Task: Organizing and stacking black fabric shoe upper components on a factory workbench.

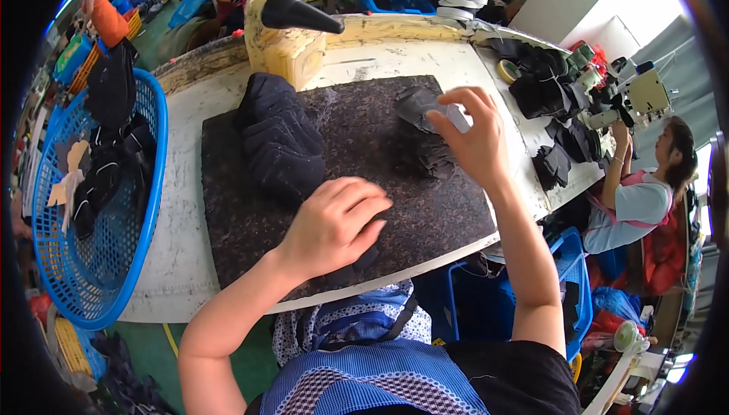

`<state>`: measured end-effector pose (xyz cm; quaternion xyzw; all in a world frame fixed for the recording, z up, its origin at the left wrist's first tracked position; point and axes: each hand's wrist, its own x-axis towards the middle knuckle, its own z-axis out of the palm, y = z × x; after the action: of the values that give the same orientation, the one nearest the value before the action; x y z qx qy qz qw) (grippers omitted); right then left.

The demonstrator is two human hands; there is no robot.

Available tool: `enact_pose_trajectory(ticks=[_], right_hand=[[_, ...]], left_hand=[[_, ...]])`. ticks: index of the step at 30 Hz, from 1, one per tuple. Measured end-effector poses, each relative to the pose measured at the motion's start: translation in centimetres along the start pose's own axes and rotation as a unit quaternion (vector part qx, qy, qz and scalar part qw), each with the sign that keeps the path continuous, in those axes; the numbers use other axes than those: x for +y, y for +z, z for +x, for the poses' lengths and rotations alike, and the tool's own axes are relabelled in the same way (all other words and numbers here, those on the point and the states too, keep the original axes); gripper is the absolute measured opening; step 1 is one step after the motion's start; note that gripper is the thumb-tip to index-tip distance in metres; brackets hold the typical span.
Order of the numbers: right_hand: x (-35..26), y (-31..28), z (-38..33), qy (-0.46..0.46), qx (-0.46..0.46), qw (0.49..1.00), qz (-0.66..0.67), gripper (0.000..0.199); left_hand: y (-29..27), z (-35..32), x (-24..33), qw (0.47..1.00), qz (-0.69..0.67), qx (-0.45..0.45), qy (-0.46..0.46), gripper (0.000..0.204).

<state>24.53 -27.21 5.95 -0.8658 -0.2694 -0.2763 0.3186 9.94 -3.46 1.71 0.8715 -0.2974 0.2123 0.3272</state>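
Observation:
My right hand point(478, 130) has its thumb and forefinger at the edge of a small grey cut piece point(418, 107), which looks pinched over a ragged stack of dark pieces point(433, 155). Loosely curled, with thumb and fingers apart, my left hand point(338, 221) hovers over the near part of the dark speckled board point(250, 244). Nothing shows between its fingers. A dark piece point(366, 257) lies partly hidden beneath it. Left of centre, a tall pile of black fabric pieces point(281, 138) leans in overlapping layers on the board.
A blue plastic basket point(156, 187) with black and tan scraps stands at the left. Beyond the board rises a cream-coloured post with a black horn-shaped top point(296, 14). More black pieces point(543, 85) lie at the right, near a co-worker point(638, 195) beside a sewing machine point(645, 92).

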Motion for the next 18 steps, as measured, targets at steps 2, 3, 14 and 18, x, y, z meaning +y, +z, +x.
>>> enact_pose_trajectory(ticks=[2, 3, 14, 18], right_hand=[[2.6, 0.6, 1.7, 0.081, -0.023, 0.995, 0.051, 0.021], [3.7, 1.0, 2.5, 0.077, -0.021, 0.995, 0.055, 0.021], [4.7, 4.1, 4.4, -0.105, -0.147, 0.983, -0.012, 0.041], [6.8, 3.5, 4.8, -0.132, -0.214, 0.968, 0.002, 0.039]], left_hand=[[2.2, 2.7, -0.3, 1.000, -0.006, -0.009, 0.027, 0.037], [3.1, 4.0, -0.3, 0.998, 0.022, -0.031, 0.045, 0.050], [7.7, 6.5, -2.5, 0.971, 0.214, -0.076, 0.076, 0.064], [9.2, 6.8, -2.0, 0.983, 0.156, -0.052, 0.077, 0.047]])
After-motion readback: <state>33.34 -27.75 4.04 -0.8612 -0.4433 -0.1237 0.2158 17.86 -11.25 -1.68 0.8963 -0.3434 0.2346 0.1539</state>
